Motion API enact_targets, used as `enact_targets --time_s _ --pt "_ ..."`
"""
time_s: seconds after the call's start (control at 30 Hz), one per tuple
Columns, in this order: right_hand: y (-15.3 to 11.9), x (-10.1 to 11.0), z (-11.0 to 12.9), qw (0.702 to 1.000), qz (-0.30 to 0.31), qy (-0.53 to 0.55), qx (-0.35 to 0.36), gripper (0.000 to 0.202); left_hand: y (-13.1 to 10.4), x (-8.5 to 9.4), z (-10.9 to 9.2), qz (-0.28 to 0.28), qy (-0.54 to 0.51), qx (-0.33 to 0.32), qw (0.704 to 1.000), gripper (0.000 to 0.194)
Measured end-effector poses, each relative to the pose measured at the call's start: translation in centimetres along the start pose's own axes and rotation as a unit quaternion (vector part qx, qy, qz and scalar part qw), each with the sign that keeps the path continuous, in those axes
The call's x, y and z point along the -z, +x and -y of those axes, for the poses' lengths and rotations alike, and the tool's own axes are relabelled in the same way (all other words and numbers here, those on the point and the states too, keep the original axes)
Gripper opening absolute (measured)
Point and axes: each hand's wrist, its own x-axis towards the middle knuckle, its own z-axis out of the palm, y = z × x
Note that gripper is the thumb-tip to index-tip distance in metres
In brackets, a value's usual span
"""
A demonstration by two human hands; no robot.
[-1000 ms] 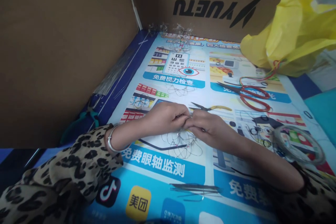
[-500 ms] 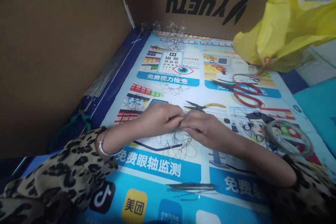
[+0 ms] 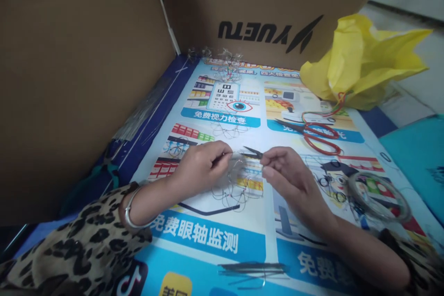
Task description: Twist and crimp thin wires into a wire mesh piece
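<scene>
In the head view my left hand is closed in a pinch on a thin wire, a silvery loop of which hangs between my hands. My right hand is just right of it, fingers loosely curled and thumb apart, with nothing visible gripped. Dark-jawed pliers lie right by its fingertips; the yellow handles are hidden behind that hand. Below the hands a flower-like form of bent wire loops rests on the printed sheet.
Red-handled scissors lie beyond my right hand. At right sit a wire coil and a yellow bag. Cut wires lie in front. Cardboard walls stand left and behind. Green-handled pliers are at left.
My hands have parted: the right has drawn away to the right and loosened, while the left keeps its pinch. The whole view has shifted slightly, moving the scene down.
</scene>
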Motion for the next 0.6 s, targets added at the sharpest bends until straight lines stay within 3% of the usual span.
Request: enact_targets --time_s 0.17,0.33,0.6 --pt "-0.2 -1.8 -0.4 0.996 0.015 -0.064 -0.065 0.059 -0.6 -0.8 -0.7 -0.072 0.049 -0.020 0.996 0.011" --pt "0.3 -2.4 -0.3 0.988 0.016 -0.133 -0.071 0.055 -1.1 -1.0 -1.8 -0.058 0.040 -0.017 0.997 0.013" --pt "0.6 -1.9 0.3 0.973 -0.013 -0.228 -0.037 0.055 -1.0 -0.1 -3.1 0.024 -0.096 0.118 0.988 0.007"
